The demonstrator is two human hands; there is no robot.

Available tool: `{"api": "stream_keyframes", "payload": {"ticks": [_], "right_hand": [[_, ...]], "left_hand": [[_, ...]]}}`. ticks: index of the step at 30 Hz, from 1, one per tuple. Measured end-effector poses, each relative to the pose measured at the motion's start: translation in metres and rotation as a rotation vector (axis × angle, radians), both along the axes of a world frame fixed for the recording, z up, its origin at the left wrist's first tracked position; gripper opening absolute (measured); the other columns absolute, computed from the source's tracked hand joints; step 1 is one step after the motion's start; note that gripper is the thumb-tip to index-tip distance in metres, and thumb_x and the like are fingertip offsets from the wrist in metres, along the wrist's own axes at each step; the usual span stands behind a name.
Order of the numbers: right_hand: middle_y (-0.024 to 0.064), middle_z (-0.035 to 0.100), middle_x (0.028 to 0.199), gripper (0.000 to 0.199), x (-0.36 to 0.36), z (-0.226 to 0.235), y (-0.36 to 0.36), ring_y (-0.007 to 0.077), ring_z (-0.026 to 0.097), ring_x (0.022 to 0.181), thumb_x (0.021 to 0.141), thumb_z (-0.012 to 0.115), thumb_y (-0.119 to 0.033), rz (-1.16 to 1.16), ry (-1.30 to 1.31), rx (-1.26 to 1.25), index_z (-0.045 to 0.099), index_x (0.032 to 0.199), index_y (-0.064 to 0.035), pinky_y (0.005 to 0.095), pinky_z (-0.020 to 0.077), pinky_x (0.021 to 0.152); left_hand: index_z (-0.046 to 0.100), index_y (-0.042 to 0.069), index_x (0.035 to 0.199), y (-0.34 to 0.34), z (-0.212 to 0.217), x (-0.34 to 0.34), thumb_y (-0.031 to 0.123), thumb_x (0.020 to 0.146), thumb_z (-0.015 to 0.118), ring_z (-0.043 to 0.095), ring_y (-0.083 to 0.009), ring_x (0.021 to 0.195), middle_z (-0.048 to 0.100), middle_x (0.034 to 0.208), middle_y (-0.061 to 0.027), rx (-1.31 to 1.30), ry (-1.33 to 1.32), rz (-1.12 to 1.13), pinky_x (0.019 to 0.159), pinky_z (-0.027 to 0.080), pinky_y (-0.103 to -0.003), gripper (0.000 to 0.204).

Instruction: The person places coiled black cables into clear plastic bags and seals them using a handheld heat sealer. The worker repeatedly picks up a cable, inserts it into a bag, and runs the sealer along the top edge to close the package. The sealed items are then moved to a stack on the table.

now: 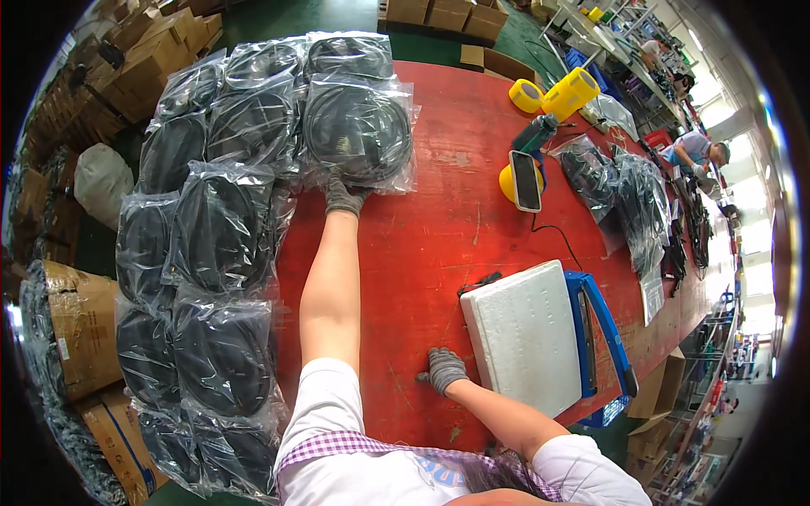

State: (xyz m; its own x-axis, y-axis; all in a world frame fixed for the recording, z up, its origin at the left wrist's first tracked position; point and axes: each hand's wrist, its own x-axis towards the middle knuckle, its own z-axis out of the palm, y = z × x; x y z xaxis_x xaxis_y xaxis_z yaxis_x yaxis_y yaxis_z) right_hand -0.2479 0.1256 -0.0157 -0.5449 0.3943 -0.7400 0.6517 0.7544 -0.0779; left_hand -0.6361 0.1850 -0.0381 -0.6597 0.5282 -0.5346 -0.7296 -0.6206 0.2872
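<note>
My left hand (344, 199), in a grey glove, reaches forward to a clear plastic bag holding a coiled black cable (358, 135). Its fingers are closed on the bag's near edge, partly hidden under the film. The bag lies on other bagged cable coils (253, 122) at the far left of the red table (405, 261). Also gloved in grey, my right hand (445, 369) is low over the tabletop beside a white foam block (525, 337). It holds nothing visible, and its thumb stands apart from the loosely bent fingers.
More bagged coils (221, 228) cover the table's left side in stacked rows. Right of the foam block stands a blue-framed device (595, 337). A phone (526, 180), yellow tape rolls (570, 94) and bagged cables (637, 190) lie farther right. Another person (696, 150) works beyond.
</note>
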Motion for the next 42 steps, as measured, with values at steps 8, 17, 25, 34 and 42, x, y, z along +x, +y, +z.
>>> {"api": "stream_keyframes", "payload": {"ticks": [8, 17, 25, 34, 42], "right_hand": [[0.0161, 0.052, 0.102, 0.058, -0.001, 0.009, 0.003, 0.0293, 0.050, 0.097, 0.059, 0.069, -0.038, 0.007, 0.037, -0.064, 0.049, 0.101, -0.0037, 0.0388, 0.0417, 0.081], [0.0139, 0.055, 0.099, 0.053, 0.021, -0.009, 0.005, 0.0276, 0.053, 0.094, 0.062, 0.068, -0.033, 0.002, 0.164, -0.047, 0.050, 0.102, -0.0038, 0.0380, 0.0434, 0.079], [0.0151, 0.057, 0.094, 0.036, 0.107, 0.025, 0.017, 0.0288, 0.055, 0.086, 0.073, 0.055, -0.031, 0.104, 0.205, -0.484, 0.054, 0.097, -0.0034, 0.0362, 0.0434, 0.074], [0.0095, 0.057, 0.088, 0.029, 0.280, 0.226, 0.224, 0.0172, 0.057, 0.080, 0.084, 0.048, -0.024, -0.321, 0.640, -1.396, 0.053, 0.100, 0.0003, 0.0301, 0.0478, 0.070], [0.0144, 0.057, 0.087, 0.037, 0.333, 0.062, 0.518, 0.0237, 0.057, 0.072, 0.077, 0.057, -0.030, -1.490, 1.052, -1.272, 0.049, 0.101, -0.0034, 0.0326, 0.0509, 0.061]], "left_hand": [[0.044, 0.018, 0.115, 0.005, -0.038, -0.004, 0.042, 0.068, 0.058, 0.040, -0.0244, 0.107, 0.044, 0.118, -0.0033, 0.316, 0.288, -0.080, 0.085, 0.035, -0.048, 0.054], [0.051, 0.005, 0.096, -0.113, -0.045, 0.310, 0.004, 0.076, 0.054, 0.049, -0.0122, 0.078, 0.051, 0.089, -0.0031, -0.614, 0.823, -0.283, 0.068, 0.042, -0.023, 0.020], [0.048, 0.006, 0.105, -0.216, -0.003, 0.431, 0.024, 0.068, 0.059, 0.039, -0.0297, 0.107, 0.045, 0.111, -0.0137, -1.515, 1.815, -0.923, 0.091, 0.031, -0.039, 0.044], [0.047, 0.004, 0.104, -0.123, 0.052, 0.522, 0.021, 0.066, 0.060, 0.040, -0.0323, 0.104, 0.044, 0.109, -0.0174, -1.284, 1.855, -0.647, 0.089, 0.033, -0.041, 0.044], [0.026, 0.008, 0.127, -0.010, 0.045, 0.682, 0.053, 0.066, 0.049, 0.015, -0.0326, 0.124, 0.020, 0.132, -0.0204, -1.681, 1.873, -1.419, 0.100, 0.010, -0.044, 0.079]]}}
